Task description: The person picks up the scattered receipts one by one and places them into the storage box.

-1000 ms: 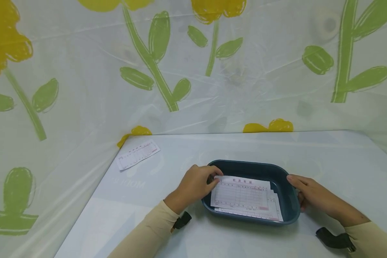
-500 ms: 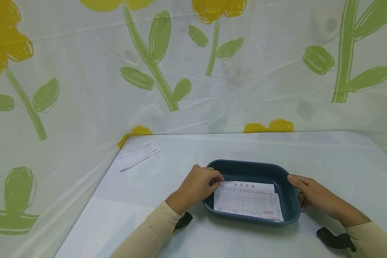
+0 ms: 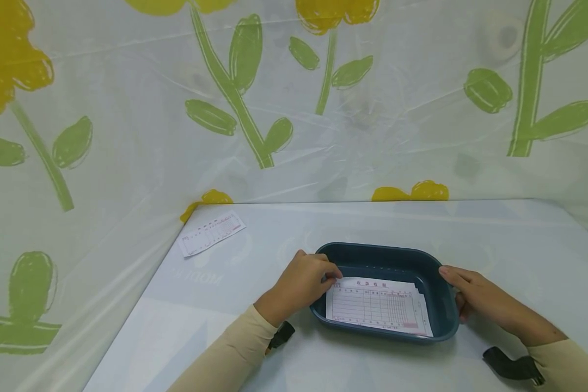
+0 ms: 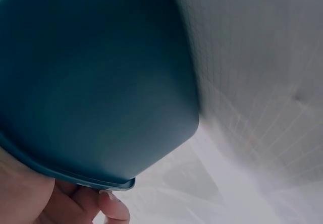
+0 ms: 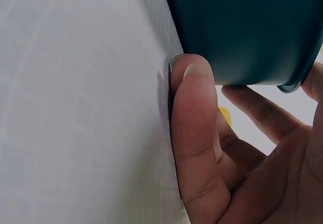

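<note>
A dark teal oval-cornered plastic tray (image 3: 372, 253) stands on the table in the head view. Several overlapping paper receipts (image 3: 367, 305), printed in red, lie inside it along the near side. Reaching over the tray's left end, my left hand (image 3: 301, 280) pinches the upper left corner of the top receipt between thumb and curled fingers. My right hand (image 3: 480, 296) grips the right end, thumb on the rim and fingers against the outer wall. In the right wrist view the fingers (image 5: 197, 113) are low by the tabletop. The tray wall (image 4: 101, 82) fills much of the left wrist view.
One more receipt (image 3: 213, 234) lies alone at the table's far left corner. A white sheet with printed flowers (image 3: 323, 152) hangs behind and left of the white table (image 3: 201, 326). Black wrist devices (image 3: 512, 365) sit below both forearms.
The top receipt has shifted down and slightly right in the tray, now covering more of those beneath. My left hand followed slightly. The right hand keeps its hold on the tray.
</note>
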The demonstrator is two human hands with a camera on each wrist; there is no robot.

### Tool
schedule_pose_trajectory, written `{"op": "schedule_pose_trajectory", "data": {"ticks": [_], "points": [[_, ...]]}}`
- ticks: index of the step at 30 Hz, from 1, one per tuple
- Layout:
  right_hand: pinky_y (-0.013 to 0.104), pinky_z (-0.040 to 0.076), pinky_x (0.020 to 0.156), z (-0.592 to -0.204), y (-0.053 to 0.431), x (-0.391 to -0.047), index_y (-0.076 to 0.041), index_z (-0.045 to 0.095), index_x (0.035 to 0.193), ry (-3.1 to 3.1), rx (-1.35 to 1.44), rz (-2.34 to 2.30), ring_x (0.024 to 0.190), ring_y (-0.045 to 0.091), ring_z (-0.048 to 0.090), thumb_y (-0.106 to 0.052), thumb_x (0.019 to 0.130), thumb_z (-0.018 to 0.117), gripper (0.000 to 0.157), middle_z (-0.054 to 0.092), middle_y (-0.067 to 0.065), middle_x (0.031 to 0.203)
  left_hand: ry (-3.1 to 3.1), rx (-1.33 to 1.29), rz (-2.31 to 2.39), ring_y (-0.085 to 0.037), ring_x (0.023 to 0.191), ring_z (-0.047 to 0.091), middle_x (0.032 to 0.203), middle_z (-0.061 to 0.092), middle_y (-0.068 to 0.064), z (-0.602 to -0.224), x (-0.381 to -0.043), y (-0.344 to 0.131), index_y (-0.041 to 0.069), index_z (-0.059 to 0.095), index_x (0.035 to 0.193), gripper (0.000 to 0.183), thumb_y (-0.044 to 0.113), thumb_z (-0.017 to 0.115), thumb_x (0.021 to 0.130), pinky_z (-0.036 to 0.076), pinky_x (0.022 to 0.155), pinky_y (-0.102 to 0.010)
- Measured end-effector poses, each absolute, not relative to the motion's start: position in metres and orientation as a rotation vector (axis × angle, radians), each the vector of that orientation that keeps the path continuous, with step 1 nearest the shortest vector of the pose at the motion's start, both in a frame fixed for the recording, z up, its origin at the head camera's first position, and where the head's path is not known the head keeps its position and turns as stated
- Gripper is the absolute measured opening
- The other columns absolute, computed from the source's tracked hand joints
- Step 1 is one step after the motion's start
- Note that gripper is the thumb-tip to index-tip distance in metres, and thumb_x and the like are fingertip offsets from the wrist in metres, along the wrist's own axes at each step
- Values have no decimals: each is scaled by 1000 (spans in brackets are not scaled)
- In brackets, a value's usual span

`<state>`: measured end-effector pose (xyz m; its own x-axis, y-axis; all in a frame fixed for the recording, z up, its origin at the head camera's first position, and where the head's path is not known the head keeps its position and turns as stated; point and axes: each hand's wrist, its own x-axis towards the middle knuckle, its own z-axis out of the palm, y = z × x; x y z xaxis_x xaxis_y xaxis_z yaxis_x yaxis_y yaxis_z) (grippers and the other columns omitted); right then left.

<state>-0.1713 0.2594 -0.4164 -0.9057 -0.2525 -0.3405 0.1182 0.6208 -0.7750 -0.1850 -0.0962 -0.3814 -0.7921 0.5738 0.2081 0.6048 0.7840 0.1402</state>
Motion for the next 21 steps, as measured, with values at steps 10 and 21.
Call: {"op": "schedule_pose_trajectory", "data": {"ticks": [10, 21], "points": [[33, 50, 65, -417, 260, -172, 9, 20, 154, 2418, -100, -1204, 64, 23, 60, -47, 109, 26, 73, 59, 7, 70, -2813, -940, -249, -4, 85, 69, 92, 76, 10, -381, -184, -95, 22, 80, 103, 15, 19, 77, 89, 35, 69, -21], [34, 50, 66, -416, 259, -173, 10, 21, 153, 2431, -76, -1177, 66, 24, 60, -49, 108, 25, 74, 59, 7, 71, -2794, -907, -119, -5, 88, 71, 94, 78, 11, -379, -181, -92, 25, 81, 99, 12, 19, 77, 89, 36, 69, -23]]}}
